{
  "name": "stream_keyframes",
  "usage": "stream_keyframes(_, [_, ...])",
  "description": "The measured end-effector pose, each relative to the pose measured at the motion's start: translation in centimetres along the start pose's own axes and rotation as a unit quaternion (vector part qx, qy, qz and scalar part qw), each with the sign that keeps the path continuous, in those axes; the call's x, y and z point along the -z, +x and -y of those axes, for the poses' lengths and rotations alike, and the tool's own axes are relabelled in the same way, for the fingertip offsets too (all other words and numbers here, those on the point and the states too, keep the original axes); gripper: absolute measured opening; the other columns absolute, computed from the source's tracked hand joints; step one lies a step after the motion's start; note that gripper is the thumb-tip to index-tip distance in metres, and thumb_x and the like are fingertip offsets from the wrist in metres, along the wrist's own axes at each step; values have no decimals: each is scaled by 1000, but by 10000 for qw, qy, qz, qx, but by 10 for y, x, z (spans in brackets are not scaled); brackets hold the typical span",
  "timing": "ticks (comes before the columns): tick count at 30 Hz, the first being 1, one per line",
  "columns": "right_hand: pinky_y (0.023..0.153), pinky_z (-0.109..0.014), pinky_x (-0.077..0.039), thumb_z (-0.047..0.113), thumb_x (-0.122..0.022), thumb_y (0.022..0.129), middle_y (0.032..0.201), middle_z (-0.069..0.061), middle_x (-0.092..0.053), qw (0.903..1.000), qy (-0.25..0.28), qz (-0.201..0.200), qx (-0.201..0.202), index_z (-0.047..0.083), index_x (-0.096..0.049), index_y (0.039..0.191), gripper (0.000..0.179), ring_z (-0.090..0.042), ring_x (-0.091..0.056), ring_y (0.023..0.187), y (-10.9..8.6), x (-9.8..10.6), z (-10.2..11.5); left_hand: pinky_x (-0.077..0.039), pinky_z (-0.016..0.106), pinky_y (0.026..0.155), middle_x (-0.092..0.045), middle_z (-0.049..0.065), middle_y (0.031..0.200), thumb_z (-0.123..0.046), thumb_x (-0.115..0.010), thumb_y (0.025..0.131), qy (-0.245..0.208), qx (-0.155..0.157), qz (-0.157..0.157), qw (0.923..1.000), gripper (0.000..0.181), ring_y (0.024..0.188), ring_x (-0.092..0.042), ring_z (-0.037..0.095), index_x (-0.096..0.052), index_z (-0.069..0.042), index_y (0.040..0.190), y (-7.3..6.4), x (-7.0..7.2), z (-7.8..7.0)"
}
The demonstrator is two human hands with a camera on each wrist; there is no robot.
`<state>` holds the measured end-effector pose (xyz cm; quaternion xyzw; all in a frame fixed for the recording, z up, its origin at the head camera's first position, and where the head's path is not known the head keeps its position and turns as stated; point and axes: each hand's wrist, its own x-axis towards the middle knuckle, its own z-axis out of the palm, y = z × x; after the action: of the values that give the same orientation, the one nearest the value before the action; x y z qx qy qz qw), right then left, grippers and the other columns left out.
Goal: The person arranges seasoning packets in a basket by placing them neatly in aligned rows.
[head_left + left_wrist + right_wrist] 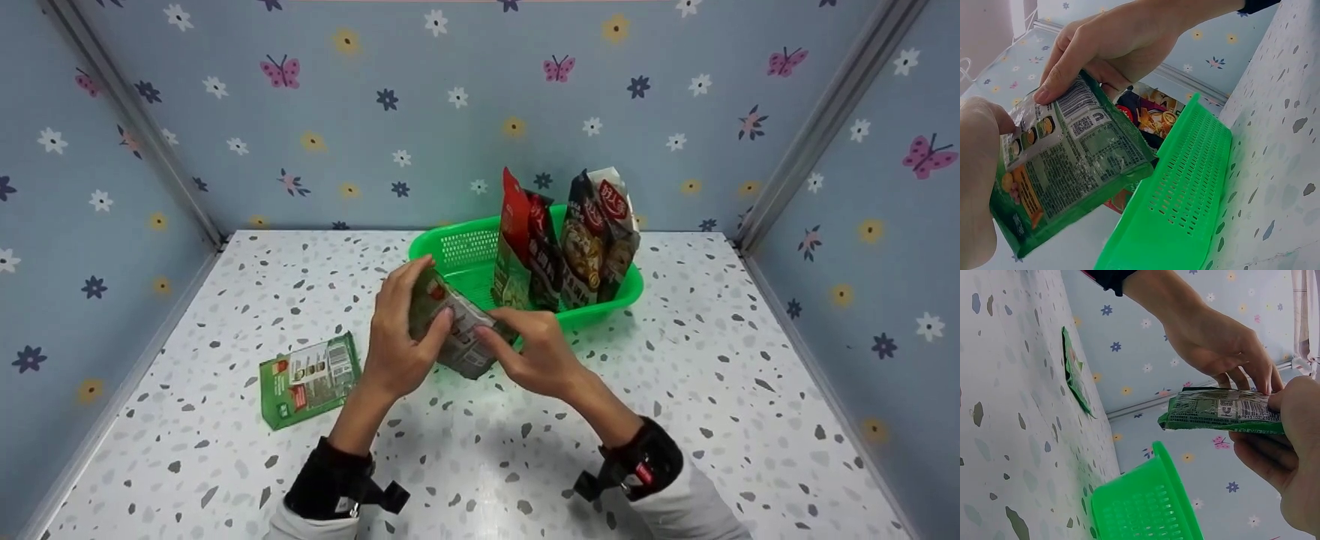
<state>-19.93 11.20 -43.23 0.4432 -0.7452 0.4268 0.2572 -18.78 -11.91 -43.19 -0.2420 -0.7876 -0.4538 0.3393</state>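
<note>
Between both hands, in front of the basket, a green seasoning packet (466,346) is held tilted with its printed back showing. My left hand (397,337) grips its left side, thumb across the printed face. At the opposite end my right hand (541,351) pinches it between thumb and fingers. The left wrist view shows the packet's barcode and small food pictures (1072,152). Just behind stands a green plastic basket (457,238). Inside its right part are several upright packets, one red and green (514,247) and others dark, such as a black packet (585,247).
A second green packet (311,381) lies flat on the speckled white table (480,465), left of my left hand. Patterned blue panels (420,112) enclose the table at the back and both sides. The basket stands close to the back panel.
</note>
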Motion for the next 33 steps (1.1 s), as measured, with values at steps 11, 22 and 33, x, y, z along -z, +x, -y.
stream_keyframes(11, [71, -31, -67, -8, -78, 98, 102, -16, -87, 9924, 194, -1184, -281, -3, -80, 115, 17, -24, -84, 81, 3, 8, 2, -40, 64, 131, -51, 14, 172, -15, -77, 103, -797, 973, -196, 9919, 89, 160, -51, 35, -30, -7, 177, 1, 3, -1])
stream_keyframes(22, [60, -21, -50, -15, -73, 96, 94, -19, -84, 9768, 554, -1999, -524, -4, -80, 114, 23, -10, -66, 67, 3, 8, 8, -65, 35, 103, -65, 18, 161, -8, -71, 108, -2832, 2108, 114, 9355, 87, 132, -77, 23, -23, -15, 179, 0, -3, -12])
stream_keyframes(33, [69, -19, -60, -16, -71, 98, 100, -26, -83, 9646, 716, -2373, -897, -9, -77, 112, 18, -4, -74, 82, 4, 7, 12, -63, 34, 107, -79, 14, 141, -15, -75, 109, -2479, 2226, 824, 9393, 45, 124, -79, 22, -67, -8, 153, -5, -13, -20])
